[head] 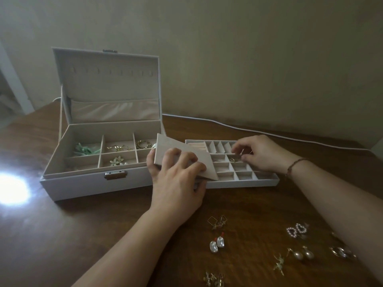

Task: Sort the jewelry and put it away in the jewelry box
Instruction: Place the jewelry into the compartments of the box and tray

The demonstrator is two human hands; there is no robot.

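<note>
Left hand (176, 168) holds a beige flap (182, 156) tilted over the divided tray (248, 182). Right hand (257, 154) pinches a small gold piece (235, 159) over a compartment. Risk: flap slips and knocks the piece astray.

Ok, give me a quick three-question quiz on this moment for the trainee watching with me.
1. True or false: the jewelry box lid is shut.
2. Which hand holds the flat beige panel? A) left hand B) right hand
3. Fill in: the right hand's fingertips are over the divided ____ beside the box.

Key:
1. False, the lid stands open.
2. A.
3. Tray. Several pairs of earrings lie loose on the table.
</note>
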